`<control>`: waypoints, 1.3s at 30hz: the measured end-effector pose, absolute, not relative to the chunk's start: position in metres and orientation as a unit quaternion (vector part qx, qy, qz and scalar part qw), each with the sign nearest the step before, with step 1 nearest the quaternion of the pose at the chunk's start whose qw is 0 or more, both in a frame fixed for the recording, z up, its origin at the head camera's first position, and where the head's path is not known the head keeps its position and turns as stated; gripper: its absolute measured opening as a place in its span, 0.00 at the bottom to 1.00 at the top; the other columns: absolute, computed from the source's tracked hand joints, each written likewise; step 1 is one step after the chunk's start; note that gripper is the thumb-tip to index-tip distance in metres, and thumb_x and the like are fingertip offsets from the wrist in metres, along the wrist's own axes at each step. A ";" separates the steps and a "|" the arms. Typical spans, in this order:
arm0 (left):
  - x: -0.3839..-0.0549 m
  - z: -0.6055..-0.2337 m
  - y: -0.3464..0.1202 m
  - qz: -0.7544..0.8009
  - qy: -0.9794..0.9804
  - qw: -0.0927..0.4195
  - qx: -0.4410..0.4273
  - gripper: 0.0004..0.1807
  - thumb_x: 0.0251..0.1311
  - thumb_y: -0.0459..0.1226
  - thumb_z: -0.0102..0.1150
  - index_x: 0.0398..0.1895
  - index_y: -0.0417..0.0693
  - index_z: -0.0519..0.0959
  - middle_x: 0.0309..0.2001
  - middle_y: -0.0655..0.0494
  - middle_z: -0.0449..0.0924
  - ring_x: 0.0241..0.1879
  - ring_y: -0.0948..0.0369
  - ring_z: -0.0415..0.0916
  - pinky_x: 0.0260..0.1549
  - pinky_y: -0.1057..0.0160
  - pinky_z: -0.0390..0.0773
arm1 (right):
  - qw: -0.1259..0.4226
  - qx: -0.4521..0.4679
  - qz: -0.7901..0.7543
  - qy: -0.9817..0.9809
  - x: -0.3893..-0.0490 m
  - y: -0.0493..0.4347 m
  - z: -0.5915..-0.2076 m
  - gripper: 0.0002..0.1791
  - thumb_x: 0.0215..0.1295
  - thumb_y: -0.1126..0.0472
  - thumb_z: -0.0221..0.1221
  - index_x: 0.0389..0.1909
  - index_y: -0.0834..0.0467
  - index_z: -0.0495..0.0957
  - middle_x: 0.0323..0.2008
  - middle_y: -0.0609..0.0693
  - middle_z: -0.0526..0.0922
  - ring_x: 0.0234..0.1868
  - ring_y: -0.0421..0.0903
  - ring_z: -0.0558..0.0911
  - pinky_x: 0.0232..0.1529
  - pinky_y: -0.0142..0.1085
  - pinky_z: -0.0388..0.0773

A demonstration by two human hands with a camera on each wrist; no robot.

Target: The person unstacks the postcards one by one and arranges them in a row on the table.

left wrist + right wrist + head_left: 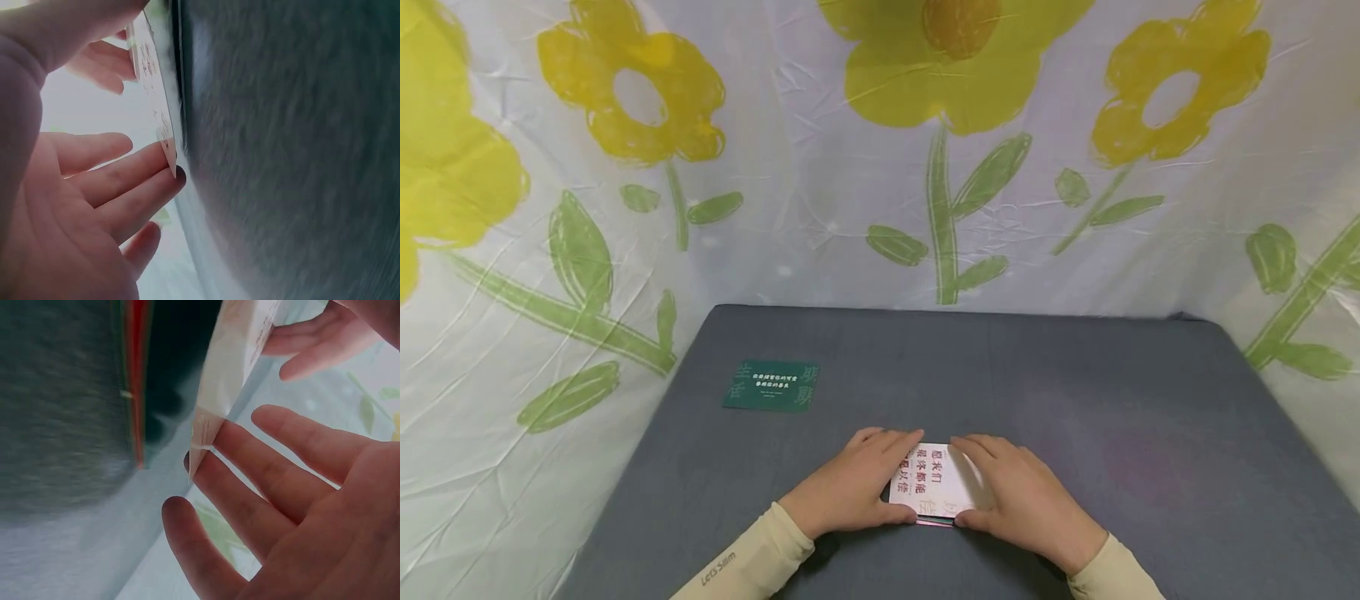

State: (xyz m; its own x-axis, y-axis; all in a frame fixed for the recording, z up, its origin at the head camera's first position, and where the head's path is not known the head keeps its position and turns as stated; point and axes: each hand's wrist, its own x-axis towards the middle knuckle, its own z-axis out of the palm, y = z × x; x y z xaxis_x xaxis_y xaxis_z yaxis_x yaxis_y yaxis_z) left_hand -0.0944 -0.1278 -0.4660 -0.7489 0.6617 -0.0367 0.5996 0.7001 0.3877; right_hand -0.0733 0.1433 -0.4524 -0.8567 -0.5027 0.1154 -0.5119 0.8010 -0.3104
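Observation:
A white card (951, 487) with red Chinese characters lies between my two hands near the front of the table. My left hand (863, 483) holds its left end, thumb at the near edge and fingers at the far edge. At the right end, my right hand (1026, 496) grips it the same way. Under the white card are more cards (934, 522), whose coloured edges peek out at the front. In the right wrist view the white card (231, 362) is raised apart from a dark card stack (136, 381) with a red edge.
Toward the back left of the grey table (1000, 375) lies a green card (772, 386) with pale characters. A white cloth (790, 167) printed with yellow flowers hangs behind the table and along its sides.

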 end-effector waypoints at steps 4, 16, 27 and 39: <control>-0.104 -0.460 -0.138 0.202 0.917 0.085 0.332 0.55 0.61 0.56 0.78 0.85 0.45 0.60 0.80 0.54 0.70 0.78 0.57 0.69 0.84 0.45 0.55 | 0.006 0.272 0.170 -0.947 -0.088 0.134 -0.446 0.49 0.47 0.45 0.84 0.72 0.54 0.78 0.66 0.52 0.84 0.66 0.53 0.83 0.61 0.57 0.83; -0.154 -0.451 -0.197 0.244 0.932 0.137 0.232 0.55 0.59 0.51 0.81 0.86 0.52 0.62 0.82 0.52 0.68 0.81 0.47 0.65 0.79 0.41 0.68 | -0.013 0.294 0.179 -0.939 -0.149 0.075 -0.450 0.46 0.55 0.39 0.81 0.71 0.57 0.79 0.67 0.55 0.84 0.67 0.57 0.83 0.63 0.57 0.83; -0.202 -0.450 -0.230 0.238 0.937 0.158 0.202 0.56 0.57 0.48 0.83 0.86 0.51 0.62 0.82 0.48 0.66 0.82 0.46 0.63 0.78 0.41 0.69 | -0.028 0.309 0.143 -0.940 -0.201 0.033 -0.451 0.44 0.58 0.37 0.78 0.70 0.58 0.79 0.65 0.55 0.84 0.64 0.55 0.83 0.64 0.54 0.83; -0.215 -0.459 -0.241 0.233 0.939 0.165 0.194 0.55 0.58 0.49 0.82 0.86 0.52 0.62 0.84 0.48 0.64 0.85 0.40 0.55 0.81 0.36 0.62 | -0.054 0.303 0.137 -0.942 -0.216 0.019 -0.459 0.44 0.59 0.39 0.78 0.70 0.58 0.78 0.67 0.55 0.84 0.64 0.54 0.84 0.64 0.52 0.83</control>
